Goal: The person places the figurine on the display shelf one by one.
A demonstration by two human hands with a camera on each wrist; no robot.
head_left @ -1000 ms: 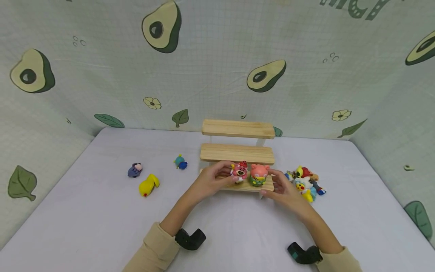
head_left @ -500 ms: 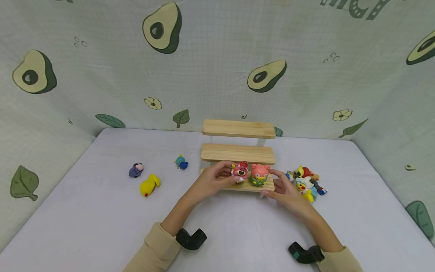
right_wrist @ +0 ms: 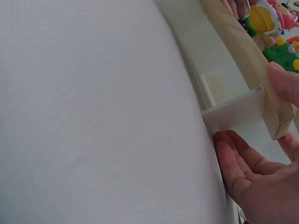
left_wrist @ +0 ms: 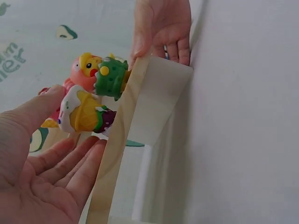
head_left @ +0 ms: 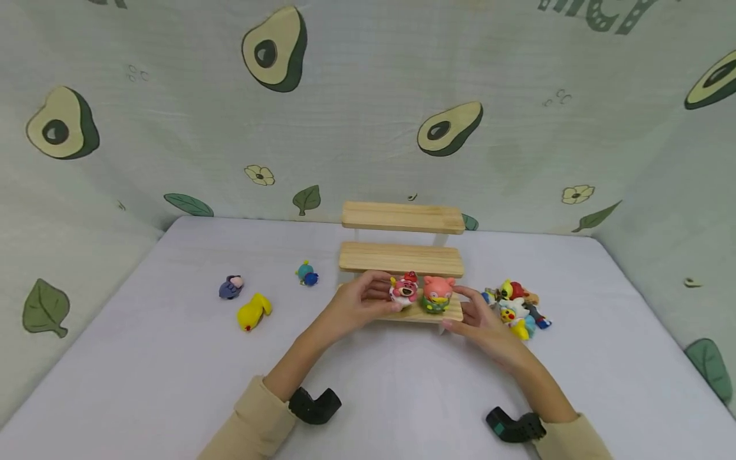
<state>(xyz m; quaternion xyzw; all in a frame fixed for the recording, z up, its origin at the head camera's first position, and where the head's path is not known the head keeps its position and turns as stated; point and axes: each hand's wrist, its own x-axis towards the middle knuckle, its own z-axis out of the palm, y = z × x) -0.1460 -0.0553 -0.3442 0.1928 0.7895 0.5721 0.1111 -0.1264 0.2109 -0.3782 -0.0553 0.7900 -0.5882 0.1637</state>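
Note:
In the head view my left hand point(head_left: 356, 303) holds the pink bear figurine point(head_left: 404, 291), thumb at its front and fingers by its left side. The figurine's yellow waffle-patterned lower part point(left_wrist: 88, 112) and dark purple base show in the left wrist view. Beside it, a pink-headed figurine in green point(head_left: 437, 295) stands on the lowest board of the three-tier wooden display shelf point(head_left: 422, 314). My right hand point(head_left: 483, 322) grips this board's right end, thumb on top point(right_wrist: 284, 83) and fingers beneath, near the white side support point(right_wrist: 240, 109).
The middle tier point(head_left: 400, 259) and top tier point(head_left: 402, 217) rise behind. A pile of several figurines point(head_left: 514, 310) lies on the right. To the left are a yellow figurine point(head_left: 252, 313), a grey-blue one point(head_left: 231, 287) and a teal-and-blue one point(head_left: 307, 273).
The left thumb has slipped slightly lower on the bear figurine, and the left forearm has shifted a little left. The right hand keeps its place at the board's end.

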